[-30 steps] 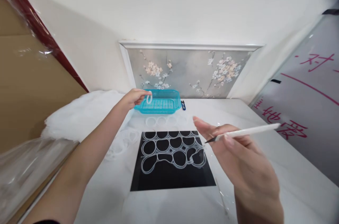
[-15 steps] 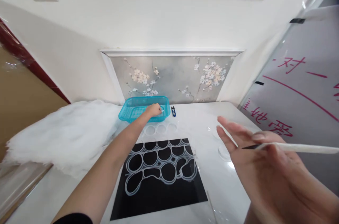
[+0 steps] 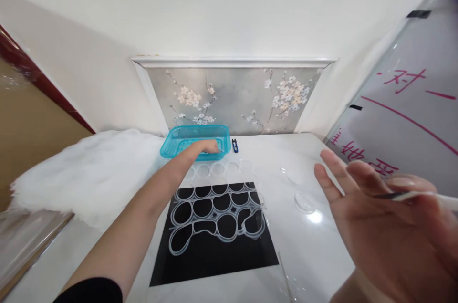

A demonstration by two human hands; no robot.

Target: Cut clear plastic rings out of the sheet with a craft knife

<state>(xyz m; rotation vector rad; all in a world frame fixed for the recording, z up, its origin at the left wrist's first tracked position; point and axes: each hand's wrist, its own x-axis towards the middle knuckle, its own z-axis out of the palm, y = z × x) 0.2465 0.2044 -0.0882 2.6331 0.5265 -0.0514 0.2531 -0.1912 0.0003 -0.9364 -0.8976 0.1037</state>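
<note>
Change: a second ago the left hand (image 3: 210, 146) held a white ring up at the basket's left end. Now it's down inside the basket (image 3: 193, 132), toward the right end. Hardly moved over the last half second. My read: the ring is being put in, drop not confirmed.

Left grip: fingers look curled, mostly hidden by the hand itself. Can't tell how far open, or if it still has the ring; can't make the ring out.

Right hand (image 3: 390, 217) has swung farther right, clear of the sheet. Right grip: thumb and finger pinched on the white tool (image 3: 447, 202), other fingers spread, palm up. Dark tip points left, touching nothing on the surface (image 3: 307, 245).

Basket sits at the back of the surface, snips (image 3: 235, 145) just to its right. Black sheet (image 3: 214, 255) lies in front, white loops (image 3: 227, 240) on it.
</note>
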